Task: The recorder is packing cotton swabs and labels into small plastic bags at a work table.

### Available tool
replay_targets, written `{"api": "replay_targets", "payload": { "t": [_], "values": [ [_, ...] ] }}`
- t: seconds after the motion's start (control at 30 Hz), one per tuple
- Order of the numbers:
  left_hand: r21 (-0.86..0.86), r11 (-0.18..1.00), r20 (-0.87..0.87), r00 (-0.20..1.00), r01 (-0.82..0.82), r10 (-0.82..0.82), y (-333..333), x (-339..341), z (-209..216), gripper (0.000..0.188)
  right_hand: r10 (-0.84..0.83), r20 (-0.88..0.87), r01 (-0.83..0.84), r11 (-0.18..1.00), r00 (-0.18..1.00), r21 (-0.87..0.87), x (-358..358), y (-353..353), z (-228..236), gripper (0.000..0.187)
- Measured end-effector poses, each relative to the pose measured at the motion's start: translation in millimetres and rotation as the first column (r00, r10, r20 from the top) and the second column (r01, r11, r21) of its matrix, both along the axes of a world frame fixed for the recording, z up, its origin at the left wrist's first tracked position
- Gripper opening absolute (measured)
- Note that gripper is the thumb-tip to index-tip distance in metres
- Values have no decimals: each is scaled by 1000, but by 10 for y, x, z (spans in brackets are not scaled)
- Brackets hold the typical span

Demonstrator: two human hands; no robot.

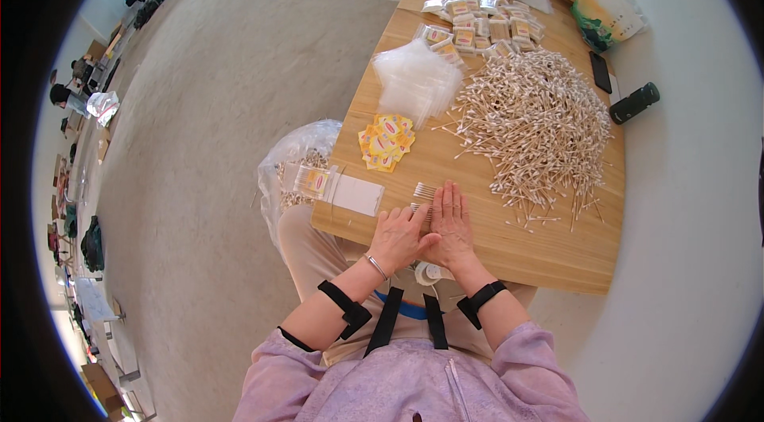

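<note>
A small row of cotton swabs [424, 191] lies on the wooden table near its front edge, partly hidden by my hands. My right hand [452, 224] rests flat along the row's right side, fingers stretched out and side by side. From the left, my left hand [402, 235] touches the near part of the swabs with loosely bent, parted fingers. Its thumb reaches to the right hand. Left of the hands lies a white card [358, 194], beside a clear packet with a yellow label [311, 181]. A large heap of loose swabs [541, 123] spreads over the table's right side.
Yellow cards [386, 142] and clear plastic bags [418, 80] lie farther left on the table [477, 251]. Filled swab packets [485, 24] are piled behind. A phone [600, 72] and black bottle [635, 103] sit by the wall. A clear sack of swabs [298, 159] stands left.
</note>
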State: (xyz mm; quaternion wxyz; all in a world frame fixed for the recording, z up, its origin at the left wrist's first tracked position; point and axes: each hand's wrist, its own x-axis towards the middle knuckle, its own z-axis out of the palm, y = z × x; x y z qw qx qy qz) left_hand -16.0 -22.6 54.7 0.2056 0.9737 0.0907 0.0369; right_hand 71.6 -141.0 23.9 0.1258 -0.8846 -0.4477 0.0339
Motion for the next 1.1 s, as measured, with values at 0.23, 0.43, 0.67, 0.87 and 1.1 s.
{"api": "replay_targets", "payload": {
  "t": [0.23, 0.43, 0.67, 0.87, 1.1],
  "values": [
    [-45, 998, -31, 999, -44, 42, -7, 54, 33, 67, -8, -15, 7, 999, 1000, -40, 3, 8, 7, 91],
    [-51, 998, -93, 995, -33, 29, 16, 93, 44, 67, -17, 10, 17, 1000, 1000, -8, -6, 8, -38, 87],
    [-92, 994, -99, 994, -52, 43, 26, 155, 77, 64, -29, 67, 29, 1000, 997, 9, -3, 10, -77, 86],
    [-88, 994, -98, 994, -58, 50, 46, 189, 43, 62, -22, 14, 22, 1000, 1000, 12, -6, 10, -37, 91],
    [-73, 996, -134, 990, -58, 48, 49, 219, 22, 61, -24, 202, 34, 998, 979, -47, 1, 9, -147, 94]
  ]
}}
